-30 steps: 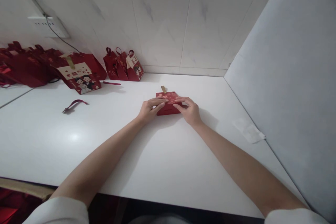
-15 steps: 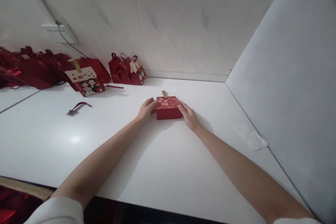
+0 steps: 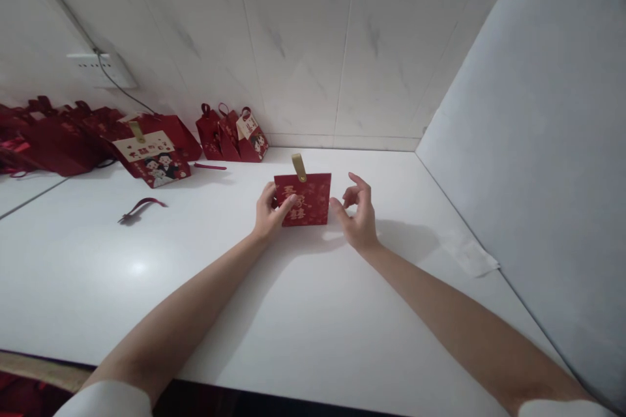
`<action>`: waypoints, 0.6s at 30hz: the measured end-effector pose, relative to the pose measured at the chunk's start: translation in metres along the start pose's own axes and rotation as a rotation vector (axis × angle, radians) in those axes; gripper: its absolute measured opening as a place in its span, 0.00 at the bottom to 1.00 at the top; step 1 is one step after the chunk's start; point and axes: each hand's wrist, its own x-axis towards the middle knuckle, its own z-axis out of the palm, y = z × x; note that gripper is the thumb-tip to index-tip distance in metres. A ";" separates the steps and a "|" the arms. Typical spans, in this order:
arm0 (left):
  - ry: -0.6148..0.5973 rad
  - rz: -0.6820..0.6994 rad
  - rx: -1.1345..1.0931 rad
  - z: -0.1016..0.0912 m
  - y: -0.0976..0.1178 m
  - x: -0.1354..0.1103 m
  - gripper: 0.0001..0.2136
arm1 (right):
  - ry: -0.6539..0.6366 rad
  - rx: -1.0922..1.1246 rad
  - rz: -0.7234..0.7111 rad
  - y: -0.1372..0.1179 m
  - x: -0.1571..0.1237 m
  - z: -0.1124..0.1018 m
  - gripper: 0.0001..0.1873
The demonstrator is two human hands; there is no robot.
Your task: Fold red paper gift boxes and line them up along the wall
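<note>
Now tipped upright at centre frame, one red box [image 3: 313, 201] is held by the left hand [image 3: 267, 215] alone, seemingly freeing the spread right hand [image 3: 360, 214] just beside it. At left: three small boxes [image 3: 251, 148], one larger couple-print box [image 3: 163, 169], two loose straps [image 3: 210, 167] and a pile [image 3: 66, 146] too overlapped to count.

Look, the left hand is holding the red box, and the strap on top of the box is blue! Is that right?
Not quite: the strap is gold, not blue, as the head view shows. The left hand is indeed holding the red box.
</note>
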 end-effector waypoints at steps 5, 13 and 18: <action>-0.223 -0.086 -0.033 0.004 0.000 -0.004 0.13 | 0.010 -0.154 -0.291 -0.034 0.013 -0.013 0.32; -0.710 -0.381 -0.321 0.012 0.010 -0.013 0.18 | -0.433 -0.175 -0.251 -0.087 0.039 -0.051 0.29; -0.729 -0.381 -0.320 0.011 0.010 -0.012 0.19 | -0.540 -0.122 -0.254 -0.090 0.052 -0.069 0.27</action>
